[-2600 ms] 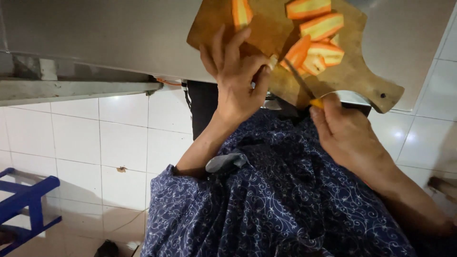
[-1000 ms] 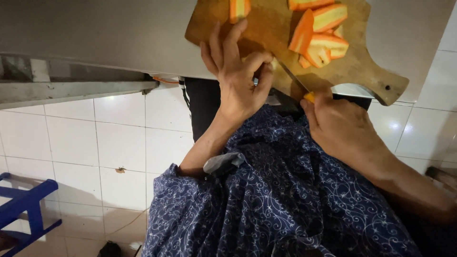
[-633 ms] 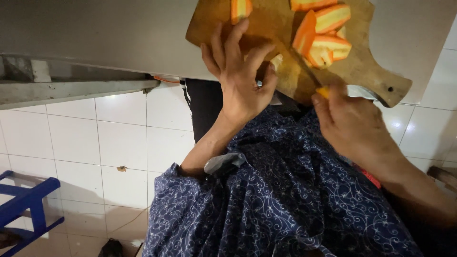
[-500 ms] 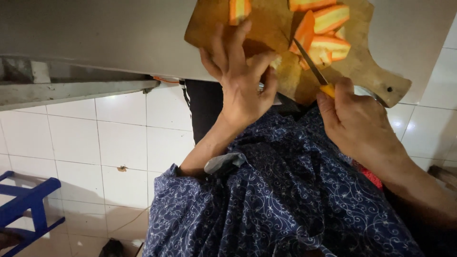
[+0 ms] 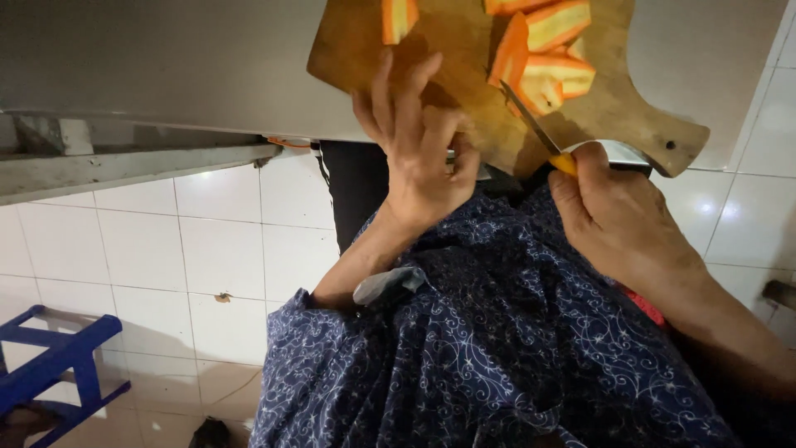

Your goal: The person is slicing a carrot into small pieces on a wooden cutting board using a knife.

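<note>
I see the left hand [image 5: 419, 149] resting on the near edge of the wooden board [image 5: 464, 91]. Its fingers [image 5: 390, 87] are spread and slightly curled, tips lying on the board surface. I see nothing gripped between them; whether a small piece lies under the palm, I cannot tell.

The right hand [image 5: 618, 220] is closed in a fist around the yellow handle of the knife [image 5: 531, 120]. Only a short stub of handle shows above the thumb. The blade runs up and to the left from the hand, its tip reaching the carrot pieces [image 5: 543, 58] on the board. The blade touches or lies just beside the lowest piece; I cannot tell which.

The carrot pieces sit in a cluster on the right half of the board, orange outside and pale yellow on the cut faces. One separate piece [image 5: 398, 18] lies at the upper edge of the view, well apart from the cluster and above the left fingers.

The board has a handle with a hole [image 5: 667, 143] at its right end, near the right hand. It lies on a grey counter [image 5: 166, 58].

I see a blue patterned garment [image 5: 497, 348] below both hands, white floor tiles [image 5: 215, 249], and a blue stool [image 5: 50, 365] at lower left.
</note>
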